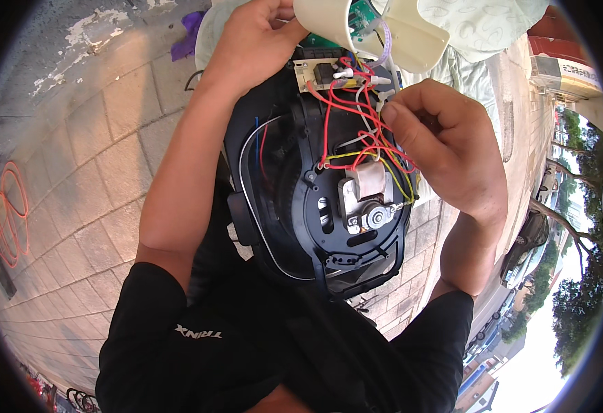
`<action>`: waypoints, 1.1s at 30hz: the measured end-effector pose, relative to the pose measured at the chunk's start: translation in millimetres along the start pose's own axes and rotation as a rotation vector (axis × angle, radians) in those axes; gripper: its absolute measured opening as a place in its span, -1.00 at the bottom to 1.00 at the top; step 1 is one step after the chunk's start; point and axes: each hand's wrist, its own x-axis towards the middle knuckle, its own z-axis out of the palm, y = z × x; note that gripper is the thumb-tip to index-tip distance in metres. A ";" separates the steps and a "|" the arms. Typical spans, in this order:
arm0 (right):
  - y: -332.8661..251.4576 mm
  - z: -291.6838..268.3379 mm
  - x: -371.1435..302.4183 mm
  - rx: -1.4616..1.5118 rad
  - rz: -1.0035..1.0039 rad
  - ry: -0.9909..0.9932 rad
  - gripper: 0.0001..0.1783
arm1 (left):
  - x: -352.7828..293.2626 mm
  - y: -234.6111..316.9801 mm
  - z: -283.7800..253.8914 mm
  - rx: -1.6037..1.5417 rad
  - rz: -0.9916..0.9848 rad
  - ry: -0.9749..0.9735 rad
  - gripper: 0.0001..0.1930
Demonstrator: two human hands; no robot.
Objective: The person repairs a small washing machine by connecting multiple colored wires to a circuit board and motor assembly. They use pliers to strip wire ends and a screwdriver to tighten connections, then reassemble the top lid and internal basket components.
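You have the black appliance (301, 206) in front of you at the near middle, its inner side laid bare, so the opening-up looks done while the wiring and closing-up look unfinished. The cream cover (418, 38) sits off the body at the far end, tipped so that a green circuit board (363, 17) shows inside it, and a pale ribbon cable (387, 41) runs from it toward the wiring. Your left hand (263, 41) is at the far left with its fingers curled at the cover's left edge; what they grip there is hidden. Your right hand (446, 134) is right of the wires, thumb and fingers drawn close together beside the white connectors (343, 73); you may be pinching a lead, but I cannot tell. The motor (376, 215) sits in place on the round black plate, with a yellow wire (406, 189) reaching it. The red wires (325, 131) lie in loose loops between the motor and the small tan board (308, 72), not yet tucked away. Judging by this, what is left is sorting those leads and refitting the cover; whether every joint is made cannot be seen.
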 end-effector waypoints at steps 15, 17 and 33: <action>15.8 1.8 -5.6 0.208 -0.002 -0.035 -0.79 | -7.1 4.8 -0.5 0.099 -0.109 0.135 -0.68; 18.0 -2.0 -5.2 0.234 0.011 -0.018 -0.79 | -6.9 3.9 -2.0 0.095 -0.108 0.130 -0.69; 24.3 0.7 -4.4 0.319 0.021 -0.092 -0.77 | -9.4 12.6 -1.8 0.204 -0.016 0.123 -0.71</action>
